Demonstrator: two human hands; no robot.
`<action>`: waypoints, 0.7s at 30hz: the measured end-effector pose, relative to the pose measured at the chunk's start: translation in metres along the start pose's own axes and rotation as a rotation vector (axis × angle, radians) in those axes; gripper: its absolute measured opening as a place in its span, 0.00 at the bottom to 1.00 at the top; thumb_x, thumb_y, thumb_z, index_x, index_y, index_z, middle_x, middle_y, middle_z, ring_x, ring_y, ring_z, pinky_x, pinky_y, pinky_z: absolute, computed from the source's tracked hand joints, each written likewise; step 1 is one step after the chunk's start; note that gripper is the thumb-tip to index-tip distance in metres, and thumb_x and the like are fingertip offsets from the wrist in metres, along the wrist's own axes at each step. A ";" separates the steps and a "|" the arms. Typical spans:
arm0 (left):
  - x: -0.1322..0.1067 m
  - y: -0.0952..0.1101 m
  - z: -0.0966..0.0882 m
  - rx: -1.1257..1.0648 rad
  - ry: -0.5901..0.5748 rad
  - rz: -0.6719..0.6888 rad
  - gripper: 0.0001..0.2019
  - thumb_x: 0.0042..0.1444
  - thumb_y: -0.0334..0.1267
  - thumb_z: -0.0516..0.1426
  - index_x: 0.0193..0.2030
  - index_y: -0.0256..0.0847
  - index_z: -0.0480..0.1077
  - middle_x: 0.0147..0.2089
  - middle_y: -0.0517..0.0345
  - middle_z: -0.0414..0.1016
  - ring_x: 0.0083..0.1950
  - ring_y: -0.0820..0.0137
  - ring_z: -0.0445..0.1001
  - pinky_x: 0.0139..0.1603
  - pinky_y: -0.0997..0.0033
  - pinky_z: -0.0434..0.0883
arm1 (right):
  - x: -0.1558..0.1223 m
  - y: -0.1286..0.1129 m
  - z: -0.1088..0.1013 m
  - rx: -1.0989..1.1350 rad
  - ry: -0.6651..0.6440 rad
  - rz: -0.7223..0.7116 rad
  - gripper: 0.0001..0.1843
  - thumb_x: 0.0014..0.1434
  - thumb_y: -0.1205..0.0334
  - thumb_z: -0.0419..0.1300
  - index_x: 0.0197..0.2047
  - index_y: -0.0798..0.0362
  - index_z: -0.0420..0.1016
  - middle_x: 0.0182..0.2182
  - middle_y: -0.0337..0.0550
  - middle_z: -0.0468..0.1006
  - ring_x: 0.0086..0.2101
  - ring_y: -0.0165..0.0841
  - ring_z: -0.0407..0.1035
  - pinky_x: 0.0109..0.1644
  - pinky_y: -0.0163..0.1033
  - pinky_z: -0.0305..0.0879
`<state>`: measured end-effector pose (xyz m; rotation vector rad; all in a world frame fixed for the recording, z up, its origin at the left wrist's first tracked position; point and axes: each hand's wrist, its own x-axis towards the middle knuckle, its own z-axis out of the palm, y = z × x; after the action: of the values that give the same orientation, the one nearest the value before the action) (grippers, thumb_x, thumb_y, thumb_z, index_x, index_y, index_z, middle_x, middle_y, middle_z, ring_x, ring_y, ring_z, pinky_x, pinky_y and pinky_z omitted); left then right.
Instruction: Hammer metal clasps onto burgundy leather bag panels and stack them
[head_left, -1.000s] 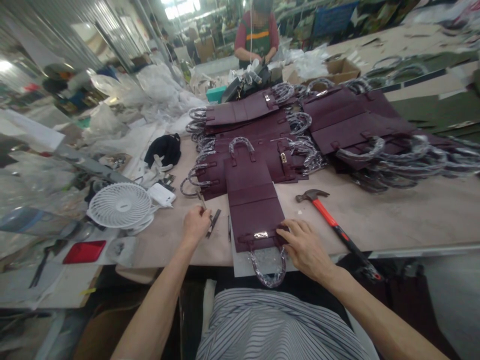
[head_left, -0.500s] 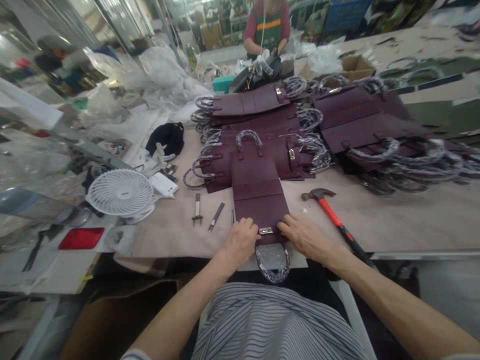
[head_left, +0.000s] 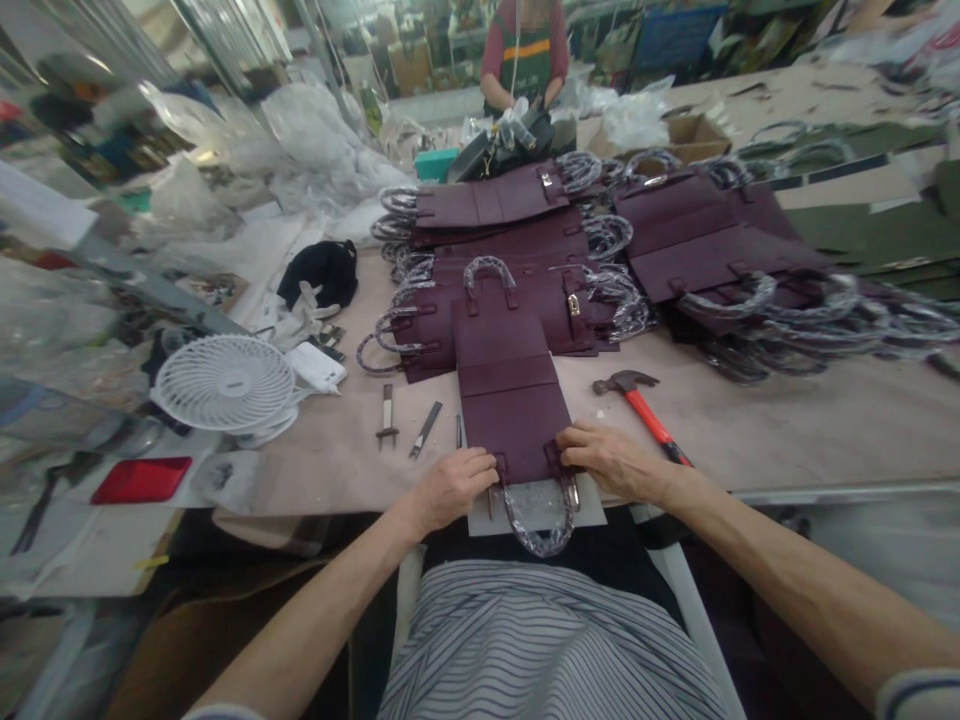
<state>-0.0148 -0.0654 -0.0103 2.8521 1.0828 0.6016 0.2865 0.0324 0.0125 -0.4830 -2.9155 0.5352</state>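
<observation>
A dark maroon leather handbag panel (head_left: 517, 415) lies flat before me, its far part resting on a row of similar pieces. Its near plastic-wrapped handle (head_left: 541, 535) hangs toward my lap over a pale board (head_left: 592, 508). My left hand (head_left: 457, 485) pinches the panel's near left corner by the handle tab. At the near right corner, my right hand (head_left: 604, 455) grips the edge, fingers curled on the other tab. A shiny metal fitting (head_left: 575, 492) shows just below the right hand. The fingertips under the leather are hidden.
A claw hammer (head_left: 645, 410) lies to the right; a small metal tool (head_left: 387, 415) and a flat blade (head_left: 426, 430) lie left. Beyond are stacked maroon bag pieces (head_left: 495, 200), a white fan (head_left: 229, 383) and a red pouch (head_left: 142, 480). A co-worker (head_left: 525, 60) stands across the table.
The metal clasp that lay face up between my hands no longer shows there; plain leather and two handle tabs do. My left hand has shifted slightly left, and the view has turned slightly.
</observation>
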 end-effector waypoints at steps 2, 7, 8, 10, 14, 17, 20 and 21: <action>-0.009 -0.003 0.005 -0.019 0.121 0.026 0.12 0.66 0.24 0.49 0.44 0.36 0.73 0.50 0.49 0.78 0.53 0.65 0.75 0.54 0.64 0.76 | 0.004 0.002 -0.004 0.009 -0.044 -0.028 0.13 0.66 0.73 0.50 0.39 0.53 0.75 0.40 0.46 0.73 0.40 0.35 0.64 0.43 0.41 0.61; -0.008 0.007 0.011 0.037 0.189 -0.028 0.13 0.67 0.26 0.48 0.46 0.35 0.74 0.51 0.48 0.79 0.53 0.63 0.77 0.53 0.62 0.78 | 0.005 0.000 -0.008 -0.038 -0.108 -0.066 0.09 0.63 0.72 0.55 0.32 0.54 0.73 0.39 0.47 0.74 0.39 0.37 0.65 0.42 0.42 0.64; -0.007 0.010 0.011 0.044 0.173 -0.045 0.13 0.67 0.26 0.48 0.46 0.35 0.74 0.51 0.47 0.79 0.53 0.63 0.77 0.53 0.62 0.78 | 0.002 -0.001 -0.007 -0.029 -0.091 -0.062 0.07 0.62 0.71 0.56 0.34 0.54 0.74 0.41 0.48 0.74 0.39 0.37 0.66 0.43 0.43 0.65; -0.006 0.016 0.011 0.058 0.118 -0.088 0.14 0.65 0.26 0.48 0.47 0.35 0.74 0.52 0.46 0.79 0.54 0.63 0.77 0.55 0.60 0.78 | -0.004 -0.003 -0.003 -0.003 -0.030 -0.043 0.09 0.61 0.71 0.56 0.42 0.55 0.76 0.44 0.50 0.75 0.41 0.38 0.68 0.44 0.44 0.68; -0.009 0.023 0.011 0.016 0.087 -0.190 0.17 0.62 0.24 0.48 0.52 0.36 0.73 0.56 0.45 0.77 0.59 0.64 0.75 0.59 0.60 0.77 | -0.015 -0.009 0.017 -0.009 0.210 0.012 0.21 0.61 0.75 0.50 0.51 0.53 0.76 0.50 0.50 0.75 0.48 0.37 0.70 0.50 0.43 0.72; -0.014 0.014 0.007 -0.017 0.230 -0.491 0.18 0.62 0.24 0.47 0.53 0.38 0.73 0.53 0.47 0.78 0.55 0.66 0.77 0.56 0.63 0.78 | -0.016 -0.019 0.041 -0.038 0.425 0.128 0.20 0.65 0.72 0.49 0.54 0.52 0.74 0.52 0.50 0.75 0.50 0.39 0.70 0.52 0.45 0.72; -0.015 -0.009 -0.005 0.063 0.209 -0.910 0.12 0.64 0.28 0.52 0.49 0.37 0.74 0.48 0.45 0.78 0.50 0.60 0.78 0.53 0.58 0.78 | -0.013 -0.031 0.061 -0.041 0.555 0.233 0.20 0.67 0.70 0.49 0.58 0.53 0.71 0.54 0.51 0.74 0.52 0.41 0.69 0.54 0.50 0.72; -0.014 -0.019 -0.009 0.087 0.140 -1.029 0.11 0.64 0.31 0.54 0.48 0.36 0.74 0.48 0.43 0.78 0.51 0.58 0.78 0.53 0.56 0.77 | -0.012 -0.034 0.066 -0.036 0.582 0.256 0.21 0.67 0.70 0.48 0.59 0.52 0.70 0.54 0.52 0.73 0.53 0.42 0.68 0.55 0.51 0.72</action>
<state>-0.0400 -0.0609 -0.0097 1.8661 2.3232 0.6314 0.2758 -0.0226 -0.0369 -0.8582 -2.3234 0.3013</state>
